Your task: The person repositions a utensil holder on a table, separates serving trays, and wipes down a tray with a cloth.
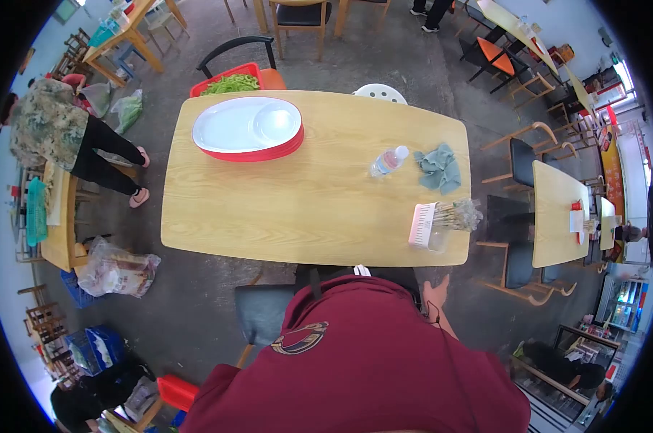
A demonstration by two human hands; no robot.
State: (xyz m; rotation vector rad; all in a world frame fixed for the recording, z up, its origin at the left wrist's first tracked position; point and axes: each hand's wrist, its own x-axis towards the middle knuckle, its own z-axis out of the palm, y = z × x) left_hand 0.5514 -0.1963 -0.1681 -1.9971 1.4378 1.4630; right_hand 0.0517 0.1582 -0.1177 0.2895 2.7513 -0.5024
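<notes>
My right hand (435, 294) hangs beside my body, just off the near edge of the wooden table (305, 216). Its fingers look apart, with nothing visible in them. My left hand is out of sight. On the table, nearest to my right hand, is a pink-and-white box with a clear container (440, 225) of thin sticks wrapped in plastic. Behind it lie a crumpled grey-green cloth (440, 169) and a clear plastic bottle (388, 162) with a white cap. A stack of oval white plates with red sides (229, 128) sits at the far left.
Beyond the table, a red basket (195, 89) of green leaves rests on a chair. A white stool (380, 92) stands at the far edge. A dark chair (261, 312) is at my left. One person (52, 119) bends over at the left; other people are farther off.
</notes>
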